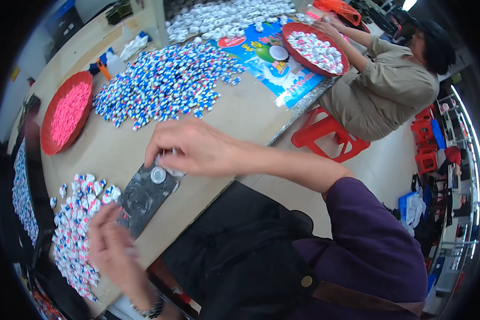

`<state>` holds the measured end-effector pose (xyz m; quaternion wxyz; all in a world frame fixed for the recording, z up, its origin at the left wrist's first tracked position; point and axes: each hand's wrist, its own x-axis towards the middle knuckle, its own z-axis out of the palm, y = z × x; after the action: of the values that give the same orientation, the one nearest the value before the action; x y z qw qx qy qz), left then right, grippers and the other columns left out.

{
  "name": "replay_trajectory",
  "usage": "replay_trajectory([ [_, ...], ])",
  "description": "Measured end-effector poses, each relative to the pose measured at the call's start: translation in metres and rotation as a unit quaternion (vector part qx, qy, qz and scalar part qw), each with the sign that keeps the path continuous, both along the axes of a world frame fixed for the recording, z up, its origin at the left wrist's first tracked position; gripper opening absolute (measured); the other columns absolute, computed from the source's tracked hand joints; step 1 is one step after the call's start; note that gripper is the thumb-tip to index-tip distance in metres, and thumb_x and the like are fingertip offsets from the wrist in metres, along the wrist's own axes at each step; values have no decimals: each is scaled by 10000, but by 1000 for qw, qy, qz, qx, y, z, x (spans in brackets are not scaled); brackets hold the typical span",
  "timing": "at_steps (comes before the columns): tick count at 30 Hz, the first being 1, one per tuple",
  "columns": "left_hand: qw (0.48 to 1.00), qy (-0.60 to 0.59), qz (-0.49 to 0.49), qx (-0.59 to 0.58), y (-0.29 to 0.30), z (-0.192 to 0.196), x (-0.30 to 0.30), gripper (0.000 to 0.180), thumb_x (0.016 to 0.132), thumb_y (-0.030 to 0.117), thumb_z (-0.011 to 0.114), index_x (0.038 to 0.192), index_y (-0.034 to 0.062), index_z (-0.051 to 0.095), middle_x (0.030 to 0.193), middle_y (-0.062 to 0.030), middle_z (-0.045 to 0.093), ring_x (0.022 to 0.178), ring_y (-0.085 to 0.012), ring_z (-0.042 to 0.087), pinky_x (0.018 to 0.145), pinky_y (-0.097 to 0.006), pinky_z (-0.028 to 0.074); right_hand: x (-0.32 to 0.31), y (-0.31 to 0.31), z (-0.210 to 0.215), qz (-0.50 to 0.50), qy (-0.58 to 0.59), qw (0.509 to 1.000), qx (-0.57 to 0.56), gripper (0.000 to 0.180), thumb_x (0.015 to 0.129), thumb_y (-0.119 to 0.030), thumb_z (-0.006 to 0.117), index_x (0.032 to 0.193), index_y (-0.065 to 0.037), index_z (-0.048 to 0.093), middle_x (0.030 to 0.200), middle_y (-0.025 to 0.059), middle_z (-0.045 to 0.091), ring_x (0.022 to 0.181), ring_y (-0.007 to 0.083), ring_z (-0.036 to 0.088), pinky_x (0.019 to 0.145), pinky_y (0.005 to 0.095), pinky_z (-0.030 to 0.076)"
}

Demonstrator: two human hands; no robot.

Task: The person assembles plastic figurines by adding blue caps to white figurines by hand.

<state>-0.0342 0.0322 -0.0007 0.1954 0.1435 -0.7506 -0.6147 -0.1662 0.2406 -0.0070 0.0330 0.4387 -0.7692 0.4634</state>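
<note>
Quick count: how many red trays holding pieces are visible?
2: a red tray of pink pieces at left, another tray of mostly white pieces at upper right; more may be hidden.

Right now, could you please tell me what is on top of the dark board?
A small round whitish piece and pale smears show on the dark board. The right hand hides part of the far end; what lies there cannot be seen.

A small round whitish disc (158, 175) lies on a smeared, dark rectangular board (143, 201); white-pink-blue pieces (72, 224) lie heaped beside it.
</note>
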Motion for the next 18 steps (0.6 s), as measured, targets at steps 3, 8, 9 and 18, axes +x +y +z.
replay_trajectory([
  [3, 977, -36, -142, 155, 47, -8, 4, 272, 1014, 218, 451, 1092, -16, 565, 641, -28, 544, 489, -24, 432, 385, -165, 274, 30, -7, 2, 90, -74, 989, -89, 102, 794, -54, 679, 896, -46, 673, 855, 75, 635, 822, 232, 590, 730, 343, 473],
  [8, 926, -49, -175, 330, 56, -27, 8, 260, 1015, 278, 465, 935, 38, 528, 699, -31, 533, 487, -58, 463, 357, -173, 301, 48, -4, -2, 82, -35, 991, -103, 153, 730, -1, 733, 867, -42, 677, 873, 57, 662, 816, 216, 599, 732, 323, 476],
  [9, 912, -43, -188, 361, 56, -32, 9, 264, 1011, 295, 470, 914, 55, 523, 759, -44, 557, 498, -73, 483, 348, -175, 316, 51, -5, -3, 56, -10, 993, -102, 160, 720, 10, 735, 861, -41, 680, 866, 55, 661, 813, 217, 599, 723, 319, 477],
  [18, 835, -37, -149, 528, 52, -45, 14, 299, 984, 322, 527, 954, 24, 542, 866, -82, 606, 578, -104, 510, 440, -218, 385, 36, -14, -8, 36, -6, 998, -51, 163, 668, 61, 711, 795, -33, 669, 832, 57, 663, 789, 208, 614, 673, 315, 489],
])
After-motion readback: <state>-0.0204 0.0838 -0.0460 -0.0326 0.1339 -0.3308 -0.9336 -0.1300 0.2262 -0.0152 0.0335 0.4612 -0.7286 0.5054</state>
